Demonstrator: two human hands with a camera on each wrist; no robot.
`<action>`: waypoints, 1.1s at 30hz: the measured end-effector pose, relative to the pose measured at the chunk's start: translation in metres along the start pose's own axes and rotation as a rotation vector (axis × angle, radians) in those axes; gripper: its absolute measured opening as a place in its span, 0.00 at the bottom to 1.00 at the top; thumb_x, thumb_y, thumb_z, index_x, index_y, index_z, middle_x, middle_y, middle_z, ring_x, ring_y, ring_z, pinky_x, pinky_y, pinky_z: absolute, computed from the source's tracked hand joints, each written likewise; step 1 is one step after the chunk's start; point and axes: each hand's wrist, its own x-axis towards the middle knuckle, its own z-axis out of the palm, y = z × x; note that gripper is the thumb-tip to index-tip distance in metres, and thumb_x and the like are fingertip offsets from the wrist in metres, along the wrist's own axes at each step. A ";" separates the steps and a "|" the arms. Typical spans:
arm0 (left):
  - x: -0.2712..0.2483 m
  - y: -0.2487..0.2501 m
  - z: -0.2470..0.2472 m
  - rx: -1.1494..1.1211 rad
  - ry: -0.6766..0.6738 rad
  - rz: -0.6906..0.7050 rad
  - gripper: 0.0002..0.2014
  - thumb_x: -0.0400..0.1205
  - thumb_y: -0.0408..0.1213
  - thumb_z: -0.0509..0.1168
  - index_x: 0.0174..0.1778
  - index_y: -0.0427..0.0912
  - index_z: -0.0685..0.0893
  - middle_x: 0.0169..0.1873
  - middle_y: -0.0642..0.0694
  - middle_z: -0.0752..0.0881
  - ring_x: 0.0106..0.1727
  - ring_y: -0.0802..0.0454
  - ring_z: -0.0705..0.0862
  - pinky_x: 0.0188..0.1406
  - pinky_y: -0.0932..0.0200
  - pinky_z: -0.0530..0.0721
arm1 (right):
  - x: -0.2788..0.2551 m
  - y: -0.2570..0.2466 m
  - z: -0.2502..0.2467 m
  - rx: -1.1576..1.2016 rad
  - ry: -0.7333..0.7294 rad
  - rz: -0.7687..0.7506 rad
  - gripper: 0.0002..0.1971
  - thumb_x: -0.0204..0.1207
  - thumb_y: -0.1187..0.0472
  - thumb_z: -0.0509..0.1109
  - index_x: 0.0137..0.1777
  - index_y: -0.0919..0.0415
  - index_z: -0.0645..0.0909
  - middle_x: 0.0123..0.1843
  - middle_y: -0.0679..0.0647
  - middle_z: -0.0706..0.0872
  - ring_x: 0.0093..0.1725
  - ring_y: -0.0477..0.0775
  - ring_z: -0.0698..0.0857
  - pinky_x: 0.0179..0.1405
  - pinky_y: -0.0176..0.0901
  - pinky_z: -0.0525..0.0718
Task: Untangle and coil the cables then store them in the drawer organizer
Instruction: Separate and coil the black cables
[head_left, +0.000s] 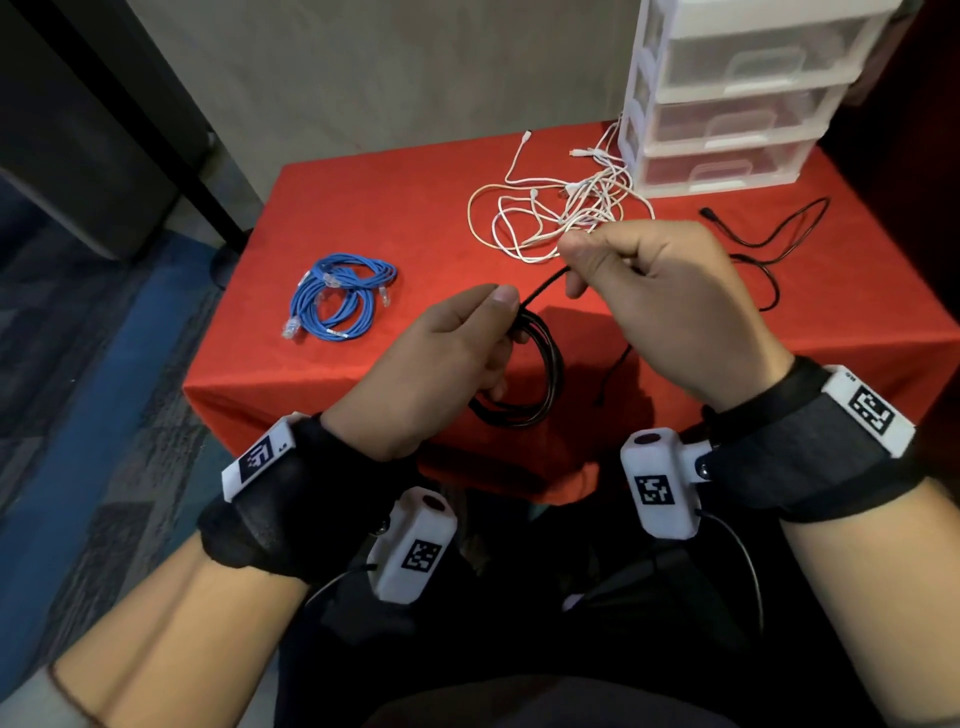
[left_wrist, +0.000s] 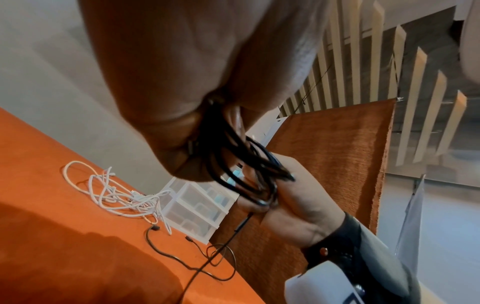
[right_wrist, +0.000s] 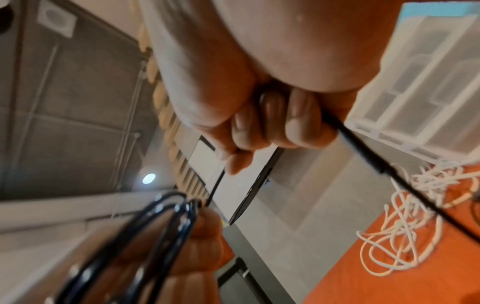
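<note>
My left hand (head_left: 457, 343) grips a coil of black cable (head_left: 540, 374) above the front of the red table (head_left: 415, 208); the same loops (left_wrist: 249, 170) hang from its fingers in the left wrist view. My right hand (head_left: 639, 280) pinches the free run of that black cable (right_wrist: 363, 156), which stretches taut from the coil up to it. The rest of the black cable (head_left: 763, 244) trails loose over the table's right side. A tangle of white cables (head_left: 566, 208) lies at the back. A coiled blue cable (head_left: 337, 296) lies at the left. The white drawer organizer (head_left: 727, 104) has its drawers closed.
The table's near edge drops off under my hands, with red cloth (head_left: 363, 415) hanging down. A dark stand and blue carpet (head_left: 104, 338) are to the left. Bare red cloth lies between the blue coil and the white tangle.
</note>
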 end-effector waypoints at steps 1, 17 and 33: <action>0.001 -0.001 0.000 0.007 0.026 0.013 0.20 0.94 0.39 0.53 0.35 0.42 0.75 0.22 0.51 0.66 0.22 0.56 0.64 0.31 0.53 0.77 | -0.001 0.000 0.000 0.032 -0.027 0.008 0.19 0.87 0.50 0.68 0.40 0.64 0.85 0.24 0.49 0.71 0.25 0.42 0.67 0.25 0.36 0.66; -0.002 0.000 -0.024 -0.378 -0.335 -0.144 0.16 0.92 0.41 0.51 0.64 0.34 0.77 0.38 0.44 0.69 0.36 0.56 0.73 0.49 0.47 0.86 | -0.011 0.003 0.014 0.470 -0.231 0.314 0.13 0.89 0.53 0.65 0.50 0.61 0.84 0.39 0.61 0.72 0.34 0.49 0.66 0.41 0.54 0.54; 0.020 -0.035 -0.049 0.218 0.261 0.050 0.15 0.94 0.42 0.51 0.44 0.49 0.78 0.31 0.50 0.71 0.29 0.60 0.70 0.26 0.61 0.74 | -0.017 0.047 0.006 0.122 -0.243 0.259 0.10 0.87 0.68 0.66 0.53 0.57 0.89 0.42 0.51 0.88 0.36 0.45 0.81 0.43 0.35 0.80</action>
